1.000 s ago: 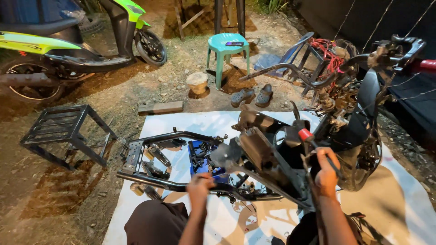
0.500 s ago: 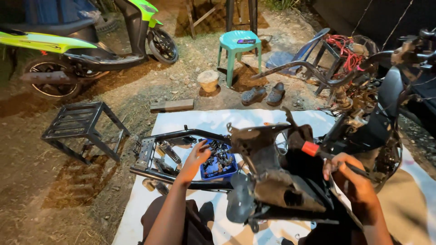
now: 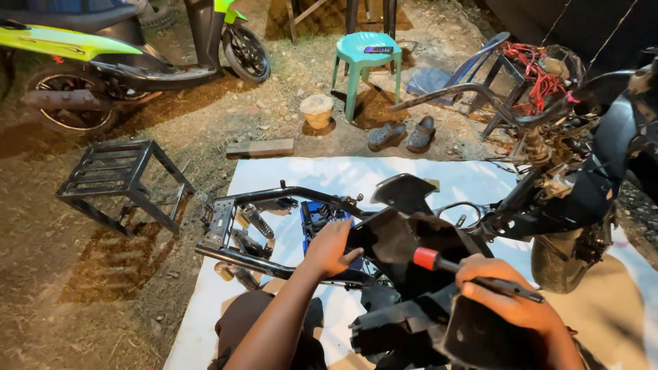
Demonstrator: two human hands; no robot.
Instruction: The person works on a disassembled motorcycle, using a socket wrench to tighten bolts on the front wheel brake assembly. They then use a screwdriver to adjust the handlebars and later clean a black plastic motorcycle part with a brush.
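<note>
Dim dirt yard; right hand (image 3: 510,301) hides most of the screwdriver (image 3: 473,273).

One view only here, from the wearer's head, tilted down and forward over the work. Nearest the lens, at the bottom edge, come the left hand (image 3: 332,248) and the right hand (image 3: 510,301), both very close, forearms running in from below. Just past them sits the stripped scooter frame (image 3: 274,199) on a white sheet (image 3: 329,175), filling the middle. The camera faces out across dirt ground, so the far things crowd the top edge: a teal stool (image 3: 363,58) at centre and a green scooter (image 3: 82,48) at upper left, well away. With no second camera, nothing is shared between views.
</note>
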